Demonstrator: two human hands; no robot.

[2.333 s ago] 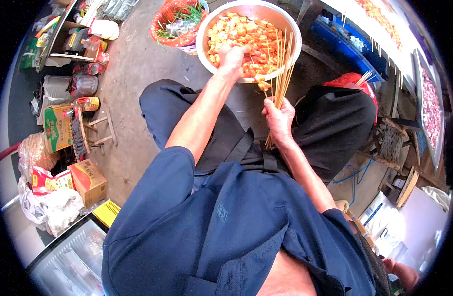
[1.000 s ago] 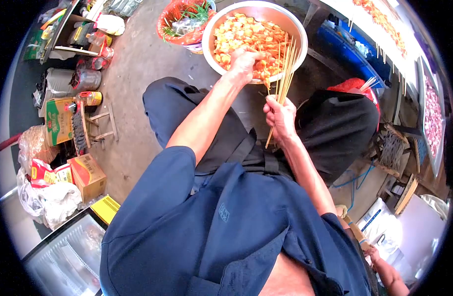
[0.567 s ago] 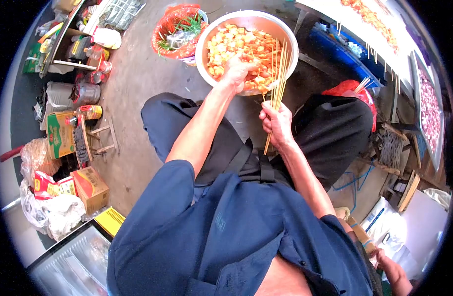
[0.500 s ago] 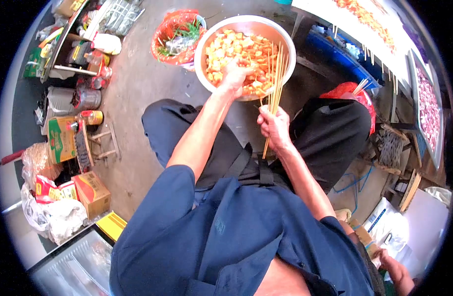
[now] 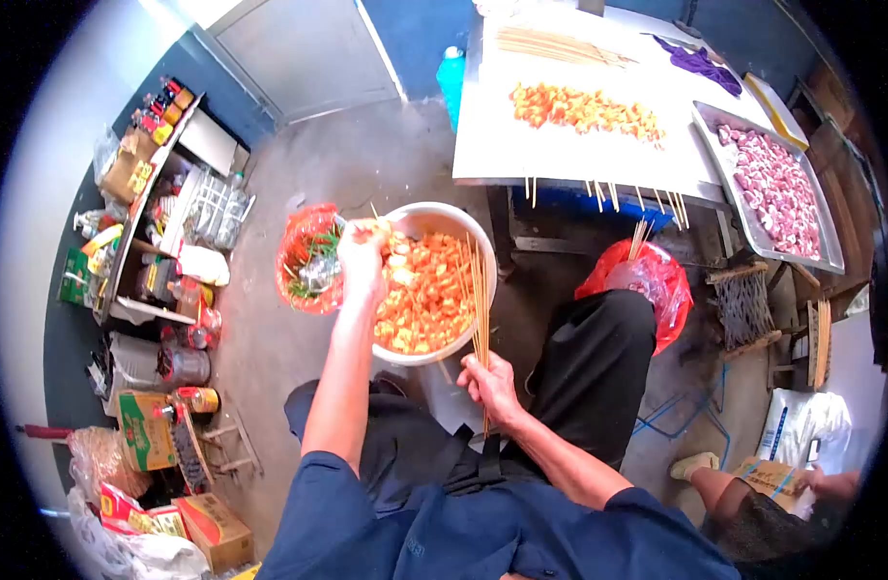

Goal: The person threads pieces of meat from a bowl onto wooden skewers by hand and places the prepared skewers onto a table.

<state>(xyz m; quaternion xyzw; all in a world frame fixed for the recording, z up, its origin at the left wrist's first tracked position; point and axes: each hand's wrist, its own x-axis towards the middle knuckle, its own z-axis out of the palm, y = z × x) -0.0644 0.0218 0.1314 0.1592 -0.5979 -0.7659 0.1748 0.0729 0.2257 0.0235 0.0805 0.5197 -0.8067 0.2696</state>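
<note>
In my right hand (image 5: pixel 492 389) is a bundle of thin bamboo skewers (image 5: pixel 480 309), their upper ends slanting over the right part of a big round basin (image 5: pixel 495 290). Orange, sauce-coated chunks (image 5: pixel 424 300), seemingly meat, fill the basin. My left hand (image 5: pixel 363 253) is closed above the basin's left rim. A thin skewer (image 5: pixel 374 210) pokes up from its fingers, and I cannot tell whether any chunk is on it.
Left of the basin stands a red-lined bucket (image 5: pixel 299 285) with greens. A white table (image 5: pixel 579 159) bears skewered orange chunks (image 5: pixel 589 113); a metal tray (image 5: pixel 835 256) of pink meat sits beside it. A red bag (image 5: pixel 666 309) is by my right knee. Another person's arm (image 5: pixel 835 483) shows lower right.
The view has tipped up, showing more of the table. My left hand has risen out of the chunks to the basin's left rim. My right hand still grips the skewer bundle.
</note>
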